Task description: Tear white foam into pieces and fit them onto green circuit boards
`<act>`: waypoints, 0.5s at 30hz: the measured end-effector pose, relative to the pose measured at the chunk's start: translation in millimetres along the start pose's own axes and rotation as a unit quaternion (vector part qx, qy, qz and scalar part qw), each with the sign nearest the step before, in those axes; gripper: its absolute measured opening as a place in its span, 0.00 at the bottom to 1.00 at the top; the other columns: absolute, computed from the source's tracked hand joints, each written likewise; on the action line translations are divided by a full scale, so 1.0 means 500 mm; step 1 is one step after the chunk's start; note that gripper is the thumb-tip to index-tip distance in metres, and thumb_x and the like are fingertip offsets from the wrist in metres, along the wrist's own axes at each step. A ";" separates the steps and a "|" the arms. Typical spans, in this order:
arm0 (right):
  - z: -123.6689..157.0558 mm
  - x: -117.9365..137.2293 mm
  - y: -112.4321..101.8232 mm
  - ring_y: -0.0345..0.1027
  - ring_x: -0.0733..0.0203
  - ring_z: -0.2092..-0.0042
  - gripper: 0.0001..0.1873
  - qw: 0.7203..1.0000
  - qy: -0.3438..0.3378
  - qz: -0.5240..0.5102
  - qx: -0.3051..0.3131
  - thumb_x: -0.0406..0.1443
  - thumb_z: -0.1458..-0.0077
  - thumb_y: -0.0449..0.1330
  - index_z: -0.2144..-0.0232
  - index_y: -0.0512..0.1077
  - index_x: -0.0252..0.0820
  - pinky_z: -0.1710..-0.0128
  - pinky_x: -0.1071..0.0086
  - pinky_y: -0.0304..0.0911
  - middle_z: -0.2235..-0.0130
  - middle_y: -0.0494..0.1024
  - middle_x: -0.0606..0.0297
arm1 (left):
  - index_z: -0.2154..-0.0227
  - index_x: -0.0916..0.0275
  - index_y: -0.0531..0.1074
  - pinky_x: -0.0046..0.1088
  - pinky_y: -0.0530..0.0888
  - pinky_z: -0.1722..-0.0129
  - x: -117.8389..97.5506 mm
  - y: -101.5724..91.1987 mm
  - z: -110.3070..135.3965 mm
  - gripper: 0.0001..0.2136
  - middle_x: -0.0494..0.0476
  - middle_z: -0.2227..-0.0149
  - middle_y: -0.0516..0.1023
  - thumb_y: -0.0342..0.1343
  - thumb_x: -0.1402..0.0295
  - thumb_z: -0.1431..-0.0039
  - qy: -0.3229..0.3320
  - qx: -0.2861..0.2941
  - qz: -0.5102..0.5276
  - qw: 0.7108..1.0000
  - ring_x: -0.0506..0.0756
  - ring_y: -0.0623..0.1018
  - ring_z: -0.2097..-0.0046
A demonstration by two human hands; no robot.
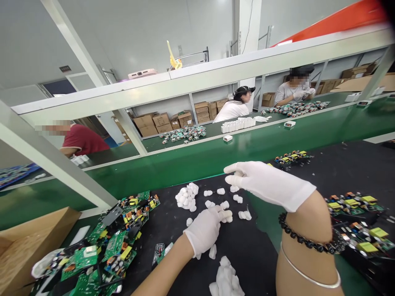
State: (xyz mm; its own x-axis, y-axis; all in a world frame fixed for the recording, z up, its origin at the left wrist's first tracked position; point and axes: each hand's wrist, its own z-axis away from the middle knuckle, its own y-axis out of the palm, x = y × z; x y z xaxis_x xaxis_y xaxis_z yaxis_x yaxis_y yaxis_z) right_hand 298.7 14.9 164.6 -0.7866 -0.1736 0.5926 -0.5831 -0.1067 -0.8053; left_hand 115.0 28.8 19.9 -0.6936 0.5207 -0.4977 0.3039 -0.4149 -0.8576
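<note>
Both my hands wear white gloves over a black mat (253,255). My left hand (205,230) is curled, with a small white plastic piece pinched at its fingertips near several loose white pieces (224,204). My right hand (262,181) hovers higher, its fingers drawn together above the scattered pieces; whether it holds one is hidden. A heap of white pieces (187,196) lies to the left and another heap (225,281) near my left forearm.
Green circuit boards (114,242) are piled at the left beside a cardboard box (27,242). More boards (358,222) lie at the right. A green conveyor belt (191,160) runs across, with three people seated behind it and stacked cartons (163,121).
</note>
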 end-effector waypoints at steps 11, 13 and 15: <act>-0.007 -0.010 0.012 0.71 0.59 0.60 0.19 1.000 -0.012 -0.023 0.003 0.42 0.46 0.54 0.54 0.71 0.42 0.62 0.71 0.63 0.61 0.78 0.63 | 0.43 0.50 0.58 0.34 0.64 0.48 -0.066 -0.047 0.118 0.31 0.54 0.43 0.61 0.56 0.70 0.52 0.014 -0.044 0.025 0.999 0.58 0.66 0.47; -0.008 -0.007 0.014 0.71 0.59 0.62 0.19 1.000 0.002 -0.029 0.002 0.41 0.47 0.55 0.54 0.71 0.42 0.64 0.72 0.63 0.63 0.78 0.63 | 0.47 0.54 0.64 0.35 0.67 0.52 -0.083 -0.004 0.140 0.27 0.58 0.50 0.68 0.59 0.66 0.54 0.071 0.052 -0.003 0.996 0.59 0.69 0.52; -0.007 -0.003 0.016 0.72 0.60 0.64 0.19 0.999 0.013 -0.035 0.006 0.41 0.47 0.55 0.55 0.71 0.42 0.66 0.73 0.63 0.64 0.79 0.64 | 0.55 0.58 0.71 0.41 0.66 0.52 -0.092 0.056 0.150 0.16 0.61 0.58 0.71 0.55 0.69 0.48 0.028 0.049 -0.038 0.998 0.61 0.71 0.55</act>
State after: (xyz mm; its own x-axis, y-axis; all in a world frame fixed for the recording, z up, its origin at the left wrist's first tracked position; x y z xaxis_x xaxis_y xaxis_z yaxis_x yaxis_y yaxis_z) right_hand 294.7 17.6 157.3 -0.7486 -0.1394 0.6483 -0.6353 -0.1292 -0.7614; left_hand 106.5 -62.6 28.7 -0.6743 0.5929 -0.4403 0.1839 -0.4426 -0.8777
